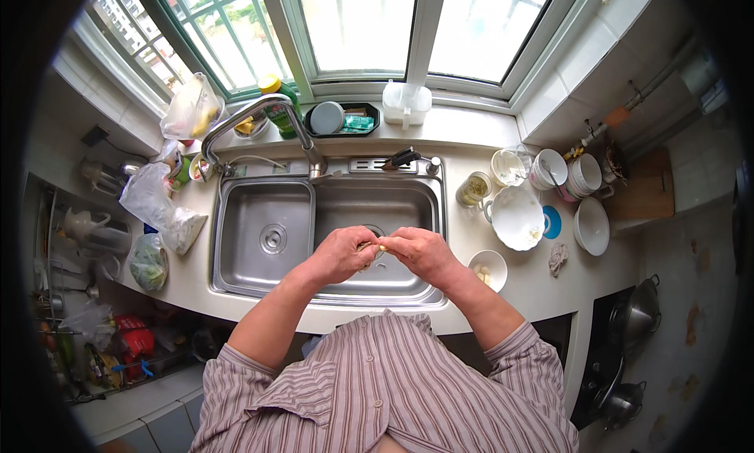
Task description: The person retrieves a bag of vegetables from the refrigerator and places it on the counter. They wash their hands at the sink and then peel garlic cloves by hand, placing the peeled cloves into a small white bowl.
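Note:
Both my hands meet above the right basin of the stainless steel double sink [347, 201]. My left hand [347, 254] is closed around something brownish that mostly hides in the palm, perhaps garlic. The fingertips of my right hand [415, 251] pinch a small pale piece, which looks like a garlic clove [383, 248], where the two hands touch. Beside my right forearm, on the counter, stands a small white bowl [498, 263] with several pale peeled cloves [483, 274] in it.
The chrome faucet [303, 129] arches over the sink's back. To the right are a glass jar [474, 188], a white scalloped bowl [515, 214], stacked bowls and a crumpled cloth [558, 258]. Plastic bags [147, 197] lie at left. Pots [639, 314] stand far right.

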`<state>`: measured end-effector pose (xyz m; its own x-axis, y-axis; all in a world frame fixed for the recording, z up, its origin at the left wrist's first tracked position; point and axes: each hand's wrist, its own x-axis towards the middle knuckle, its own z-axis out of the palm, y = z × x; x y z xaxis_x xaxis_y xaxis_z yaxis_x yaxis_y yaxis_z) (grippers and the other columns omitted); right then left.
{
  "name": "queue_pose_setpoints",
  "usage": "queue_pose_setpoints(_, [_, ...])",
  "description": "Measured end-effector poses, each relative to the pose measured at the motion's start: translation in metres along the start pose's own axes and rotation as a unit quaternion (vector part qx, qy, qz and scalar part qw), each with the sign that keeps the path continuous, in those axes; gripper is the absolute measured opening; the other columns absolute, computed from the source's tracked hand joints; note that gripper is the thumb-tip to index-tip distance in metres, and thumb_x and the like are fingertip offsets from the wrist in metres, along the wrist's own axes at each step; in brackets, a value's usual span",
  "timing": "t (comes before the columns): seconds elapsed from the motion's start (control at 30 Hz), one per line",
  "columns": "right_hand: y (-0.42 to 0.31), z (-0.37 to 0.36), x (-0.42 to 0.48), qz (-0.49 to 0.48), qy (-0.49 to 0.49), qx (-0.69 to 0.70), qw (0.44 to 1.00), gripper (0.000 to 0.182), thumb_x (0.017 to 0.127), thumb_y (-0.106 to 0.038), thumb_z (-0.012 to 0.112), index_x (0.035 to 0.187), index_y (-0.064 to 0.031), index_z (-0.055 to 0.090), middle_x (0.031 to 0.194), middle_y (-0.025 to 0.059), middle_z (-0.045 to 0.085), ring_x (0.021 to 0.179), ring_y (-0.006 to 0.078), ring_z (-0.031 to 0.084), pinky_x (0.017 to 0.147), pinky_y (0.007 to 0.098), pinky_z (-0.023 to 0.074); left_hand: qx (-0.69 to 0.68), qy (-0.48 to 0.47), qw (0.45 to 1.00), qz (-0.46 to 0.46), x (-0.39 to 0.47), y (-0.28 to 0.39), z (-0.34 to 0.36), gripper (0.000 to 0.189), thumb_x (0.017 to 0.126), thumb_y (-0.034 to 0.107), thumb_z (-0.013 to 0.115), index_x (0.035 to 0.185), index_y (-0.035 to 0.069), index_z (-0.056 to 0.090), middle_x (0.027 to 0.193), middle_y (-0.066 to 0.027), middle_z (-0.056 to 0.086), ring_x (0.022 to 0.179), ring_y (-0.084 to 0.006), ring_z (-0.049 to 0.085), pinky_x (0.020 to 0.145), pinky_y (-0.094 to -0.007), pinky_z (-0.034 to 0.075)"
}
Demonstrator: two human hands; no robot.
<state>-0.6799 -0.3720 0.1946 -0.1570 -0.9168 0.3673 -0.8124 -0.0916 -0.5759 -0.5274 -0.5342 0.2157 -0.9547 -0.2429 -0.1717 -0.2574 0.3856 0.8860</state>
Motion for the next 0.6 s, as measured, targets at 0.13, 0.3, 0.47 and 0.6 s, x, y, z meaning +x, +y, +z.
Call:
queue_pose_setpoints(0.13, [0.002, 0.004, 0.002, 0.041, 0.004, 0.025, 0.999, 0.023, 0.085, -0.012, 0.070, 0.108, -0.0115, 0.069, 0.095, 0.0052, 0.069, 0.083, 0.0269, 0.068, 0.070, 0.0362, 0.0561, -0.027, 0.046, 0.998, -0.014, 0.002, -0.004, 0.007, 0.018, 0.093, 0.015, 0.062, 0.095, -0.002, 0.067, 0.078, -0.0055, 0.064, 0.068, -0.0107, 0.058, 0.062, -0.0278, 0.049])
queue_pose_setpoints(0.3, [-0.004, 0.022, 0.001, 0.130, 0.093, 0.079, 0.984, 0.022, 0.091, -0.010, 0.067, 0.113, -0.0086, 0.066, 0.100, 0.0094, 0.070, 0.087, 0.0265, 0.069, 0.074, 0.0357, 0.0560, -0.163, 0.082, 0.980, -0.084, 0.006, -0.015, 0.017, 0.018, 0.094, 0.018, 0.061, 0.094, 0.000, 0.066, 0.080, -0.0025, 0.064, 0.071, -0.0074, 0.057, 0.063, -0.0257, 0.049])
queue_pose_setpoints(0.47, [-0.003, 0.044, -0.006, 0.268, 0.077, 0.379, 0.882, 0.022, 0.096, -0.012, 0.063, 0.116, -0.0024, 0.061, 0.108, 0.0098, 0.071, 0.090, 0.0155, 0.068, 0.073, 0.0281, 0.0551, -0.220, 0.120, 0.964, -0.087, 0.010, -0.031, 0.027, 0.023, 0.093, 0.022, 0.062, 0.096, 0.000, 0.066, 0.079, -0.0045, 0.066, 0.071, -0.0097, 0.059, 0.065, -0.0275, 0.049])
queue_pose_setpoints(0.6, [0.003, 0.038, -0.009, 0.328, 0.096, 0.503, 0.794, 0.023, 0.099, -0.012, 0.059, 0.118, -0.0014, 0.054, 0.112, 0.0081, 0.070, 0.093, 0.0093, 0.066, 0.071, 0.0223, 0.0528, -0.145, 0.148, 0.971, -0.118, 0.007, -0.030, 0.023, 0.022, 0.091, 0.021, 0.062, 0.095, 0.000, 0.066, 0.081, -0.0077, 0.067, 0.073, -0.0129, 0.061, 0.068, -0.0297, 0.050])
